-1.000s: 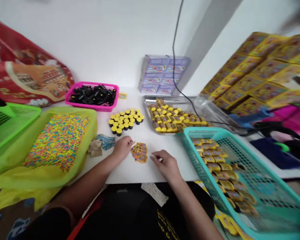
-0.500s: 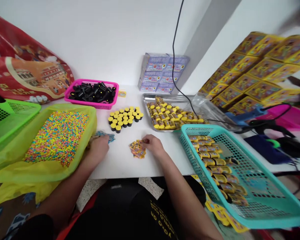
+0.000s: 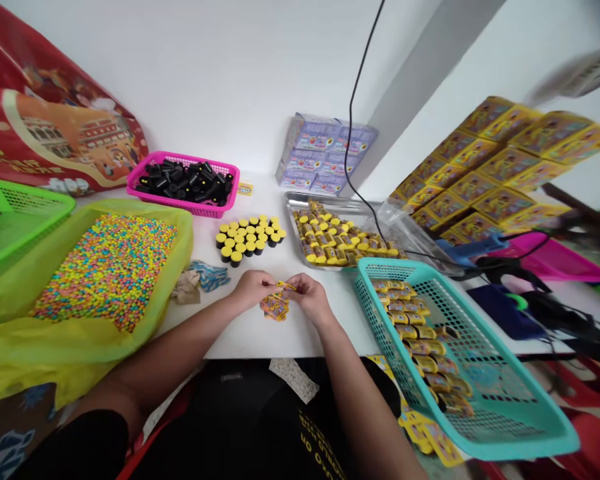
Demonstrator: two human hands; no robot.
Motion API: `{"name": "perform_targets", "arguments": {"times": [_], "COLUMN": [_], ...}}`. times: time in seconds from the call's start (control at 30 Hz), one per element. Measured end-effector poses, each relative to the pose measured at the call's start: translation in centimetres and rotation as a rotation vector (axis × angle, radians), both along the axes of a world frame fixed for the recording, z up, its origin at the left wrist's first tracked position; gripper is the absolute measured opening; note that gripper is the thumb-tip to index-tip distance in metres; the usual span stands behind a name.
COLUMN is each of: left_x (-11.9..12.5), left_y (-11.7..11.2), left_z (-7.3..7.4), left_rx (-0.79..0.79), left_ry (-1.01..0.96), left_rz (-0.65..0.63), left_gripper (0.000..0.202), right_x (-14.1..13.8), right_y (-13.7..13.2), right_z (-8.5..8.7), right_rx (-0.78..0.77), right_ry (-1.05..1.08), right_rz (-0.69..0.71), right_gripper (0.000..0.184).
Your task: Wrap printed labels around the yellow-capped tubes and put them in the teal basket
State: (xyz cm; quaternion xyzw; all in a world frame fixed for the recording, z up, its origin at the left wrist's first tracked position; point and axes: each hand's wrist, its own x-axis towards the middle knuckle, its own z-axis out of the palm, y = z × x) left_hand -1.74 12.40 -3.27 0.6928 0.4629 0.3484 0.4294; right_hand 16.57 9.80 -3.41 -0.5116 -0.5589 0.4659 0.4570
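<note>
My left hand (image 3: 253, 289) and my right hand (image 3: 309, 297) meet over the white table, fingertips pinched on either end of a small yellow printed label (image 3: 283, 286). Right below it lies a loose pile of similar yellow-and-purple labels (image 3: 275, 308). Beyond my hands stands a cluster of black canisters with yellow lids (image 3: 250, 235). Left of my left hand are a crumpled blue patterned cloth (image 3: 210, 275) and a crumpled brown piece (image 3: 187, 287), its material unclear.
On the left, a yellow-lined tray (image 3: 187, 230) holds colourful candies. Behind are a pink basket (image 3: 215, 212) of black tubes and purple boxes (image 3: 310, 157). To the right are a metal tray (image 3: 293, 199) and a teal basket (image 3: 517, 373) with yellow-labelled canisters, and stacked yellow boxes (image 3: 485, 173).
My left hand has moved right from beside the blue cloth to join my right hand, and both now grip a label. The brown piece is uncovered. The view has shifted slightly.
</note>
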Motion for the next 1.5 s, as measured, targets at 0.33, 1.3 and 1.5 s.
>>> {"name": "perform_targets", "arguments": {"times": [0.33,1.3,1.5], "left_x": [0.0,-0.1,-1.0], "left_y": [-0.6,-0.7,0.0], "left_z": [-0.8,-0.1,0.5], "left_rx": [-0.131,-0.359,-0.278], "left_ry": [-0.228,-0.463,-0.517], "left_rz": [0.094,0.296,0.42], "left_gripper": [0.019,0.024,0.025], "right_x": [-0.9,-1.4,0.1], "right_y": [-0.1,0.1,1.8], "right_z": [0.2,2.0,1.8], "right_rx": [-0.039,-0.135,-0.086], "right_ry": [-0.174,-0.027,-0.531], "right_rz": [-0.009,0.028,0.005], "right_gripper": [0.028,0.042,0.03]}}
